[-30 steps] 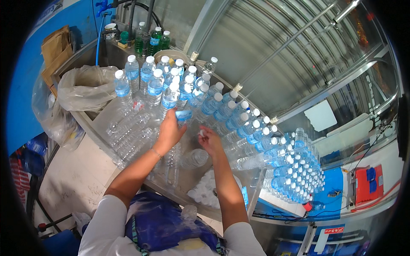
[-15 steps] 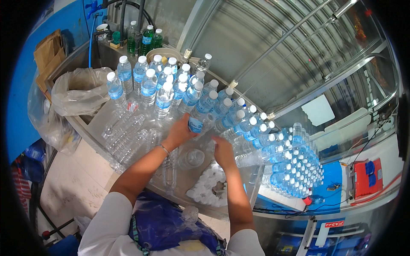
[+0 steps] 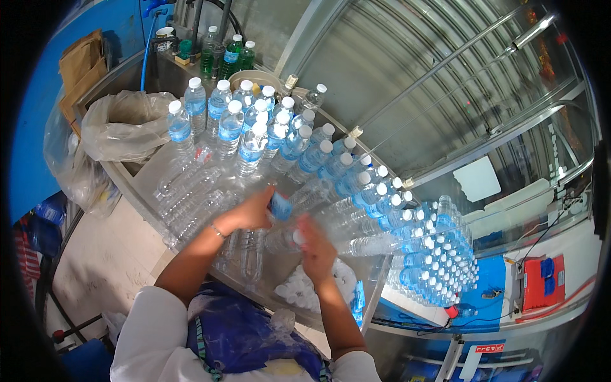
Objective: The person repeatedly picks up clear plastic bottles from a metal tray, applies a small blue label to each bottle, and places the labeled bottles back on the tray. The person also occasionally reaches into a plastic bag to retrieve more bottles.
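My left hand [image 3: 254,211] is closed around a clear plastic bottle with a blue label [image 3: 280,207], smeared by motion. Beside it my right hand [image 3: 318,247], also blurred, pinches a white bottle cap [image 3: 298,237] at its fingertips. Under the right wrist lies a heap of loose white caps [image 3: 296,288] on the metal counter. Uncapped empty bottles [image 3: 191,207] lie on their sides left of my hands, and another empty bottle [image 3: 252,254] lies just below the left hand. Capped, blue-labelled bottles [image 3: 251,153] stand in rows beyond my hands.
Many more capped bottles [image 3: 426,267] crowd the right side. At the left, a clear plastic bag [image 3: 121,143] hangs in the metal basin. Green-filled bottles [image 3: 231,57] stand at the back. A metal rail [image 3: 439,76] and glass panel run along the far right.
Both hands have moved nearer to me, the left one bringing the labelled bottle back from the standing rows. The right hand has come down and left with the cap. The view has shifted slightly.
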Action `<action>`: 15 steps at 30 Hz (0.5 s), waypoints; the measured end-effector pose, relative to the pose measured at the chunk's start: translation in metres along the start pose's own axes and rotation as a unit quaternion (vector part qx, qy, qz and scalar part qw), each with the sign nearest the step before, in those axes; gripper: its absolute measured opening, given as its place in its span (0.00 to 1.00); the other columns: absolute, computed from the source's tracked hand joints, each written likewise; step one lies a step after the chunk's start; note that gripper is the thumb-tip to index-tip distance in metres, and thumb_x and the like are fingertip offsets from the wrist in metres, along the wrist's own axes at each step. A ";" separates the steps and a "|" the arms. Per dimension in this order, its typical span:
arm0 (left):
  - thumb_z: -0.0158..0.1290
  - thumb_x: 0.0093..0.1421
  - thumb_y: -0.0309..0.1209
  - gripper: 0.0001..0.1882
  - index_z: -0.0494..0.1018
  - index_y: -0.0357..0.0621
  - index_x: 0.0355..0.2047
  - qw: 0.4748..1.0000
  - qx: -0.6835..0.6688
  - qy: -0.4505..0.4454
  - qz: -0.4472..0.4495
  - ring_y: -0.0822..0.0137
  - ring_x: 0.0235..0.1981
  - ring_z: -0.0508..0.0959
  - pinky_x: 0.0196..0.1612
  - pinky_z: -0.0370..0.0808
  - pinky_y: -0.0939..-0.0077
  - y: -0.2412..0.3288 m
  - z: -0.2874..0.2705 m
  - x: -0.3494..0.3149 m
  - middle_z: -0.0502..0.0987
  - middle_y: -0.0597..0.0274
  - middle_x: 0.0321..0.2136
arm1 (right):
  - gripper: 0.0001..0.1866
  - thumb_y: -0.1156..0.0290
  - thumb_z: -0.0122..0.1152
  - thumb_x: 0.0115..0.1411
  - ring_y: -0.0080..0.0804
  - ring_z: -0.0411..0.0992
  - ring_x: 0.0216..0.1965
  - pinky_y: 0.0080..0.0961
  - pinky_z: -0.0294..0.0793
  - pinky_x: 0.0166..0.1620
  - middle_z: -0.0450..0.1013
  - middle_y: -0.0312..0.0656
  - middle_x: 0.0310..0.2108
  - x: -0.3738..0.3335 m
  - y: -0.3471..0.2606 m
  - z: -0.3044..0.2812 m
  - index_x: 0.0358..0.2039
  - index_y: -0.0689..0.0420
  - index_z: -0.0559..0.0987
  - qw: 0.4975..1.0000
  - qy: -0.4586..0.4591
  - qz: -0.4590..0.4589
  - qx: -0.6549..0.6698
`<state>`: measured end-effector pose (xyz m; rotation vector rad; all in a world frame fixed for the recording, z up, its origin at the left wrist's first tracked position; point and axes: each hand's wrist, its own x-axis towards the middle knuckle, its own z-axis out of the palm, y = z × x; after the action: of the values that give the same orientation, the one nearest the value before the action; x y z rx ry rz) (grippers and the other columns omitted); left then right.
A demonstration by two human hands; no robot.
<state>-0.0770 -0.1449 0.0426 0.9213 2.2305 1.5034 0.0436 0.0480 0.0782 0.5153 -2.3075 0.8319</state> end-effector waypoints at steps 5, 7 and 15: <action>0.68 0.43 0.30 0.37 0.61 0.42 0.52 0.996 0.002 0.034 0.077 0.44 0.40 0.77 0.43 0.73 0.57 0.032 0.028 -0.044 0.75 0.43 0.37 | 0.37 0.69 0.68 0.54 0.38 0.71 0.53 0.32 0.73 0.50 0.67 0.47 0.57 0.052 0.052 0.004 0.63 0.56 0.63 0.983 0.084 0.146 -0.072; 0.68 0.43 0.30 0.36 0.62 0.44 0.51 0.999 -0.017 0.020 -0.027 0.41 0.41 0.76 0.44 0.73 0.56 0.035 0.042 -0.047 0.75 0.43 0.39 | 0.38 0.65 0.70 0.51 0.44 0.72 0.50 0.34 0.72 0.48 0.69 0.51 0.54 0.068 0.061 0.005 0.60 0.61 0.64 0.979 -0.034 0.201 0.005; 0.69 0.42 0.30 0.36 0.61 0.41 0.50 0.957 0.096 0.270 0.045 0.40 0.38 0.76 0.40 0.72 0.52 0.003 0.038 -0.009 0.75 0.43 0.35 | 0.36 0.66 0.72 0.50 0.44 0.73 0.47 0.33 0.73 0.45 0.71 0.51 0.49 0.074 0.061 0.007 0.57 0.61 0.66 0.979 -0.033 0.199 -0.016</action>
<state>-0.0474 -0.1228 0.0287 0.7317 2.7905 1.7719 -0.0461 0.0769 0.0966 0.0639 -2.5225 0.9714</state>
